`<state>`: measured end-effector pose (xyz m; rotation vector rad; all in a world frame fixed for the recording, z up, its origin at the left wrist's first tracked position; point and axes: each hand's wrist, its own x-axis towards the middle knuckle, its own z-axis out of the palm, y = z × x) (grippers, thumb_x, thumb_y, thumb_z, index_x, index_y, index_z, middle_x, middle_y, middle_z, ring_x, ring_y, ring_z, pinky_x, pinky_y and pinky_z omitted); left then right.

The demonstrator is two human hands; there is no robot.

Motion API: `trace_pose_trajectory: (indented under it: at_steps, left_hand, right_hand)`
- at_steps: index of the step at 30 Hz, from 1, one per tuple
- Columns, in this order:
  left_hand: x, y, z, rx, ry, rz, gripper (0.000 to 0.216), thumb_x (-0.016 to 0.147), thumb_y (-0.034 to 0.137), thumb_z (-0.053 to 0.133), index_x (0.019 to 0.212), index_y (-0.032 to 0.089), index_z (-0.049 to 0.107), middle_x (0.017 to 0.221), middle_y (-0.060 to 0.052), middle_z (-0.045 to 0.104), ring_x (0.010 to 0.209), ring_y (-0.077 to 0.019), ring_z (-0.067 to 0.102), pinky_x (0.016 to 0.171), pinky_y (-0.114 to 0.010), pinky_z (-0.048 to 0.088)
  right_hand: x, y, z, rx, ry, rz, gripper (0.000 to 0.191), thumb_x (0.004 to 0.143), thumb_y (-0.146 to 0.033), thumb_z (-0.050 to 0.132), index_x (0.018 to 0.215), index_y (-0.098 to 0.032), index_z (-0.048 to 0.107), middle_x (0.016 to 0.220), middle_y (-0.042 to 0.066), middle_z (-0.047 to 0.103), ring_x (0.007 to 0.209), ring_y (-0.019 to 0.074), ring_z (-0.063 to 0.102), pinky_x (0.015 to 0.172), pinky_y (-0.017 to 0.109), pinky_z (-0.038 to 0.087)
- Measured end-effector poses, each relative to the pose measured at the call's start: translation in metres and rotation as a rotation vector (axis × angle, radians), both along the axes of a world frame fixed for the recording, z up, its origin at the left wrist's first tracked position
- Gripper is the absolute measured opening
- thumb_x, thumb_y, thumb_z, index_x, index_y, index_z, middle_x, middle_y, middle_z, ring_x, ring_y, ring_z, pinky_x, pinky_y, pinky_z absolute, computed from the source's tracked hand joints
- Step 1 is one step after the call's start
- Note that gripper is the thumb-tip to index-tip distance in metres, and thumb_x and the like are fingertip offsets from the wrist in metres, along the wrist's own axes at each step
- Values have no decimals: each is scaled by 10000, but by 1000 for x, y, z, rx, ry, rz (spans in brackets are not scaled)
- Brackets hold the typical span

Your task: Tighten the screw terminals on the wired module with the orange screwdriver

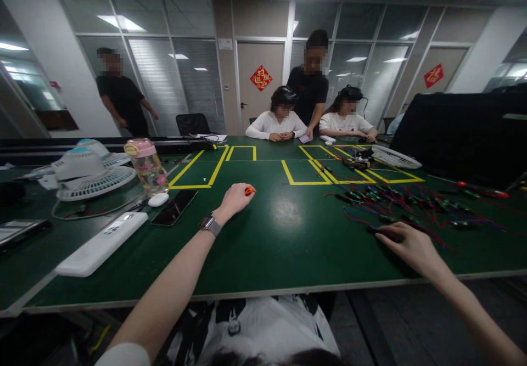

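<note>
The heap of wired boards (401,201) sprawls over the right part of the green table (272,270) in front of me, its red and blue wires tangled together. Beyond the heap, at the right, stands a big black object (453,135). To my left a white fan (99,184) lies face down, and nearer me is a long white device (102,245). A pink-lidded bottle (149,169) stands beside the fan, with a black phone (175,208) lying near its base. My right hand (411,245) is at the heap's near edge, fingertips at a small dark piece (372,229); I cannot tell whether they pinch it or only touch it. My left hand (235,198), well apart from the heap, is curled around a small orange-ended item (249,191), mostly hidden by my fingers.
</note>
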<state>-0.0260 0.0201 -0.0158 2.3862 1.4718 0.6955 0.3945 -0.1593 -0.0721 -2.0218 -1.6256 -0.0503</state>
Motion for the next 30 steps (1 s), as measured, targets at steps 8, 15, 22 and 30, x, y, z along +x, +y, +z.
trace_pose_trajectory:
  at_steps: [8, 15, 22, 30]
  left_hand:
    - [1, -4, 3, -5, 48, 22, 244, 865, 318, 517, 1019, 207, 670, 1040, -54, 666, 875, -162, 628, 743, -238, 496]
    - [1, -3, 2, 23, 80, 21, 249, 855, 327, 515, 1006, 216, 678, 1043, -56, 671, 921, -182, 629, 798, -257, 489]
    - [1, -4, 2, 24, 92, 25, 249, 854, 320, 506, 1006, 219, 676, 1037, -54, 673, 926, -184, 628, 801, -258, 483]
    - [1, -4, 0, 24, 81, 14, 251, 853, 320, 506, 1003, 212, 676, 1011, -55, 678, 895, -178, 634, 768, -249, 488]
  right_hand:
    - [14, 4, -3, 0, -59, -137, 284, 725, -389, 543, 807, -180, 717, 910, 118, 675, 835, 280, 646, 711, 335, 485]
    - [13, 5, -3, -21, -238, -290, 378, 771, -482, 491, 883, -226, 745, 985, 141, 637, 926, 344, 570, 667, 409, 450]
    - [9, 8, 0, -14, -255, -330, 373, 780, -468, 478, 916, -236, 737, 1014, 157, 608, 955, 361, 544, 700, 446, 431]
    - [12, 10, -3, -5, -237, -378, 389, 772, -466, 466, 996, -205, 648, 1013, 155, 589, 964, 352, 543, 710, 429, 423]
